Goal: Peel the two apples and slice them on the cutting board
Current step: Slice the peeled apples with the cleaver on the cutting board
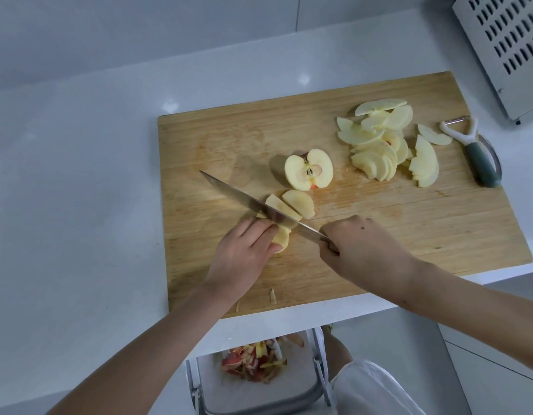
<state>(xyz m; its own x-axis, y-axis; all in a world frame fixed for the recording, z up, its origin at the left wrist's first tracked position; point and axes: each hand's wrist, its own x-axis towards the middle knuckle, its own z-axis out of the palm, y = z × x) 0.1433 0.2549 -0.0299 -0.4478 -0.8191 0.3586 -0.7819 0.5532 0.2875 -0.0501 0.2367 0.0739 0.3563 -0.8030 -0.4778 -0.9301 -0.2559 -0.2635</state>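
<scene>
On the wooden cutting board point(409, 223), my left hand point(244, 256) holds down a peeled apple half point(281, 242) with curled fingers. My right hand point(358, 244) grips the handle of a long knife point(244, 199), whose blade lies across that apple half. Two cut slices point(298, 203) lean just beyond the blade. Another peeled apple half point(308, 169) lies cut face up in the board's middle, its core showing. A heap of several finished slices point(385, 145) sits at the board's far right.
A peeler point(477, 154) with a grey-green handle lies at the board's right edge. A perforated metal rack point(504, 49) stands at the far right. Below the white counter point(79, 175) edge, a bin point(256, 381) holds red peelings. Small peel scraps point(272, 295) lie on the board's near edge.
</scene>
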